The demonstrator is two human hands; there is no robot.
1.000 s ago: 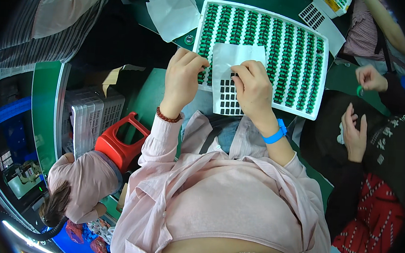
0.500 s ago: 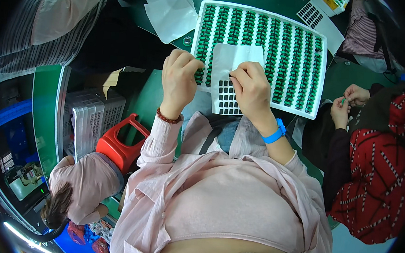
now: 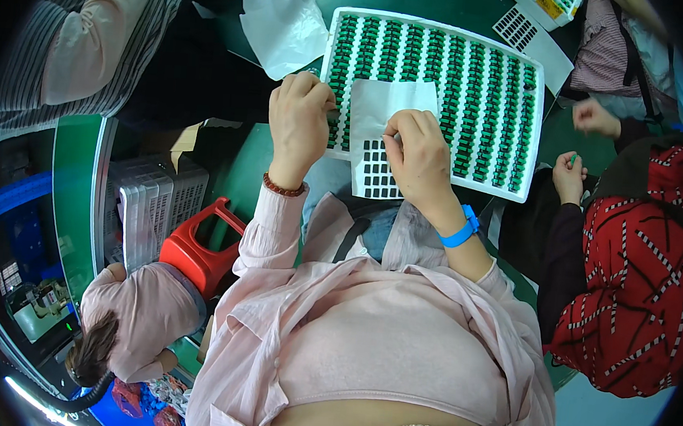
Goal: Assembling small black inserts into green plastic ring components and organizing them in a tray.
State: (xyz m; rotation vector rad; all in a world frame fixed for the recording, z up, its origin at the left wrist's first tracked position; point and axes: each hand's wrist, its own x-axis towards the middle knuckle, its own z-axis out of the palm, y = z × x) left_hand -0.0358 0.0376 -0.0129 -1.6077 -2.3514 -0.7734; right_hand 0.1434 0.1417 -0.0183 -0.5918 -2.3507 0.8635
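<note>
A white tray (image 3: 528, 167) is filled with long rows of small green and black parts (image 3: 454, 70). Over its near left portion lies a white backing sheet (image 3: 373, 96) with a grid of small black stickers (image 3: 378, 169) on its lower half. My right hand (image 3: 421, 157) is closed in a pinch above the sheet, fingertips beside the top of the sticker grid; what it pinches is too small to make out. My left hand (image 3: 297, 119) is closed at the tray's left edge, its fingertips by the first row of parts. Whatever lies between them is hidden.
Loose white sheets (image 3: 285, 27) lie beyond the tray to the left, another sticker sheet (image 3: 521, 29) at the far right. A co-worker's hand (image 3: 569, 178) at right holds a small green part. A red stool (image 3: 200, 247) and plastic crates (image 3: 148, 199) stand at left.
My right hand has shifted slightly left and lower over the sheet. My left hand moved a little up and left. At right, the co-worker's hands have come apart.
</note>
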